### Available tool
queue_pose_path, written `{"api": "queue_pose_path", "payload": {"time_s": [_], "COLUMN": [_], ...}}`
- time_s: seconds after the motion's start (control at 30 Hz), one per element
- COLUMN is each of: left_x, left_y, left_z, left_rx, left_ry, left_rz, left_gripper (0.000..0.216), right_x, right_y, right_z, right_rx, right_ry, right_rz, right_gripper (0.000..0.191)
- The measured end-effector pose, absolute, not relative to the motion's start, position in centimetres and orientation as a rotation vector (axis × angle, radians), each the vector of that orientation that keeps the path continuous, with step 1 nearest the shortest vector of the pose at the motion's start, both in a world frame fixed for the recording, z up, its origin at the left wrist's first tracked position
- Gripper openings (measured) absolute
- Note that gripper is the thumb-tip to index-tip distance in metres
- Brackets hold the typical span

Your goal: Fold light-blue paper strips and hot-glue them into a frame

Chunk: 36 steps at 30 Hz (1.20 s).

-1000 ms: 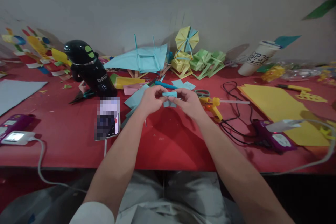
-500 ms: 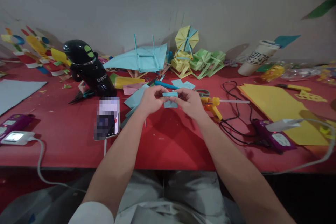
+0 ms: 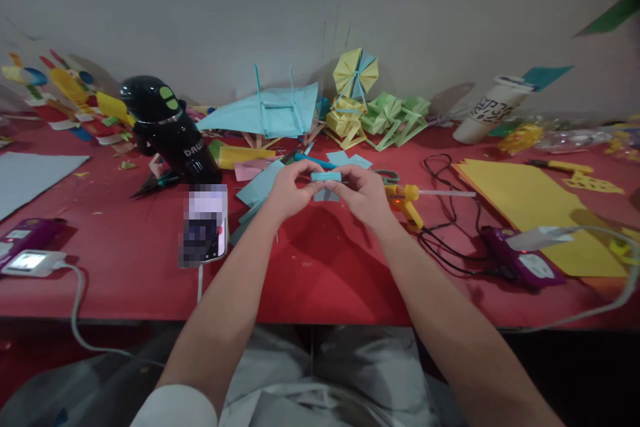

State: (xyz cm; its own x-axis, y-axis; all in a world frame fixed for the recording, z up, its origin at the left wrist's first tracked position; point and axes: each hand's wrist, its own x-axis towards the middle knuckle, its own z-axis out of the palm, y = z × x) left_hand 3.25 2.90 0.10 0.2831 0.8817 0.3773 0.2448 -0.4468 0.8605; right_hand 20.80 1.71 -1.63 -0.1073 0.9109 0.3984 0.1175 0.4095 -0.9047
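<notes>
A small folded light-blue paper piece point(image 3: 325, 177) is pinched between both hands above the red table point(image 3: 320, 267). My left hand point(image 3: 287, 190) grips its left end with closed fingers, and my right hand point(image 3: 364, 193) grips its right end the same way. Loose light-blue paper sheets point(image 3: 257, 190) lie just behind and left of the hands. A yellow glue gun point(image 3: 406, 201) rests right beside my right hand. A phone point(image 3: 204, 223) lies to the left of my left forearm.
A black bottle point(image 3: 167, 130) stands at the left. Paper crafts point(image 3: 350, 110) in blue, yellow and green line the wall. Yellow sheets point(image 3: 537, 203), black cables point(image 3: 445, 213), a purple device point(image 3: 520, 263) and a white cup point(image 3: 493, 110) are on the right. Grey paper point(image 3: 30, 177) lies far left.
Both hands have lifted the blue paper piece slightly up and away, turning it so its folded edge shows as a flat strip.
</notes>
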Motion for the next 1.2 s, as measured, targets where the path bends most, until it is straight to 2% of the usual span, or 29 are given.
{"api": "queue_pose_path", "payload": {"time_s": [0.5,1.2], "left_x": [3.4,3.9], "left_y": [3.2,2.9], "left_z": [-0.4,-0.8], "left_rx": [1.752,1.896], "left_ry": [1.077,1.203], "left_rz": [1.198,1.222], "left_gripper": [0.014,0.011], "right_x": [20.5,19.7], "right_y": [1.9,1.1], "right_z": [-1.9,-1.8], "right_rx": [-0.955,-1.031], "right_ry": [-1.547,-1.612], "right_rz": [0.956,0.718], "right_gripper": [0.039,0.032]}}
